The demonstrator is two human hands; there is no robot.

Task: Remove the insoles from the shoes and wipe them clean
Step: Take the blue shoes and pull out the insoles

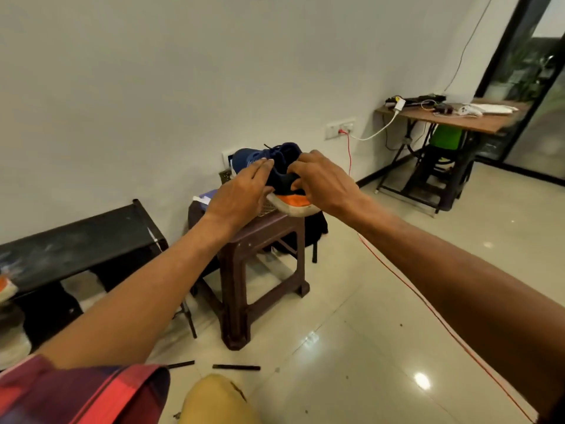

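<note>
A dark blue sports shoe [276,160] with a white and orange sole sits heel toward me on a brown plastic stool [263,240]. My left hand [241,194] lies along the shoe's left side, fingers mostly straight, thumb near the heel. My right hand [321,179] grips the heel collar from the right, fingers curled into the opening. The insole is hidden inside the shoe. A pale cloth or paper [204,199] lies on the stool behind my left hand.
A black low bench [76,243] stands at the left, another orange-soled shoe [6,287] at its edge. A red cable [428,307] runs across the tiled floor. A wooden table [452,117] with chargers stands at the right by a glass door.
</note>
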